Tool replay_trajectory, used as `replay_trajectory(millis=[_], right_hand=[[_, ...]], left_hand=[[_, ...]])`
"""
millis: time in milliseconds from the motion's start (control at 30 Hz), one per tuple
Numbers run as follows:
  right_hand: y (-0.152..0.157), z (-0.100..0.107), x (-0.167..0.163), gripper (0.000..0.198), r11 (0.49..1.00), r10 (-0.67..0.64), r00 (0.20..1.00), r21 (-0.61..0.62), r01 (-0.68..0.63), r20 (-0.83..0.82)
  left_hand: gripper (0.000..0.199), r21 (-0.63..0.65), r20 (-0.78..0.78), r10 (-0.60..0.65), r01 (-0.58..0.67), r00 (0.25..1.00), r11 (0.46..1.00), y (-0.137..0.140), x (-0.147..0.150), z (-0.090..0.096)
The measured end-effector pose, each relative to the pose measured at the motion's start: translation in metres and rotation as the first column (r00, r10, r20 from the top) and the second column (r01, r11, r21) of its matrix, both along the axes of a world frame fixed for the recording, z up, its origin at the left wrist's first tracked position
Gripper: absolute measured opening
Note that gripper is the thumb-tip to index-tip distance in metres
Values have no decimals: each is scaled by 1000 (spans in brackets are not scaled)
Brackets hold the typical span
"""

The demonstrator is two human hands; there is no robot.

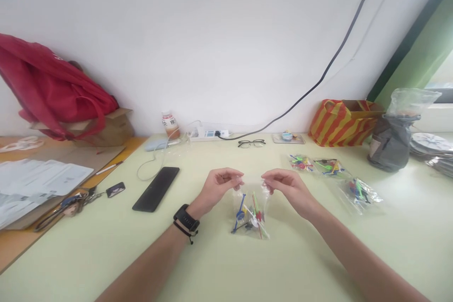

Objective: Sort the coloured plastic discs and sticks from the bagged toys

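Left hand [220, 187] and right hand [288, 188] pinch the top corners of this clear bag [265, 204]; hold both level, coloured pieces [240, 215] low!

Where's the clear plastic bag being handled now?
In the head view, the clear plastic bag of colourful pieces is below centre, right of the black phone, its top held between the bare left hand and right hand.

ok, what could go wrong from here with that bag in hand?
1. Left hand and right hand pinch only the clear bag's upper corners, so one could slip free.
2. If its top is open, which I can't tell, the colorful pieces might spill.
3. Their thin rods could possibly poke the film.
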State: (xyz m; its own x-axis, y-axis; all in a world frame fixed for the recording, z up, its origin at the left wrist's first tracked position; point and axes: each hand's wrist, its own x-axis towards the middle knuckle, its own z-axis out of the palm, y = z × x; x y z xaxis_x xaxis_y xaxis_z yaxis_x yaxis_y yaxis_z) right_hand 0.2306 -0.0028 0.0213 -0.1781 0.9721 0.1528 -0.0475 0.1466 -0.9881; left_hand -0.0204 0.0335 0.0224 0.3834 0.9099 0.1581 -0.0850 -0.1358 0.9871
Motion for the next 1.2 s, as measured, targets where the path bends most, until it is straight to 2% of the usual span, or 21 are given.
replay_trajectory(millis=[100,200,367,500,600,667,767,900,1100,1200], right_hand=[[-1,-2,-1,20,999,-44,999,-10,43,-24],[-3,-1,-3,24,997,-69,998,40,69,8],[-5,1,-5,25,993,-49,995,108,40,86],[-5,1,-7,29,987,-109,988,130,95,108],[-5,-1,-8,39,984,-143,987,117,133,78],[-4,-2,-7,37,986,-142,986,99,134,85],[-4,-3,-7,33,989,-140,985,70,133,98],[-5,-3,-8,33,990,-132,988,56,128,84],[-6,-2,-10,43,998,-54,997,40,52,55],[-6,-1,-11,36,1000,-14,997,-20,15,73]], left_hand=[[19,-44,62,-8,10,998,999,1,-3,1],[22,-74,131,-15,25,991,997,0,-2,2],[28,31,-1,99,-99,995,995,-1,1,-1],[41,51,-37,91,-89,995,995,0,0,-1],[33,47,-96,79,-75,992,996,2,-2,2],[30,58,-124,74,-67,989,996,2,-3,5],[30,61,-129,29,-21,991,998,1,-4,6],[35,-3,-99,-41,41,994,999,-1,-3,3],[29,28,-91,23,-21,996,999,-2,3,-1],[28,52,-103,21,-15,994,999,-2,2,1]])
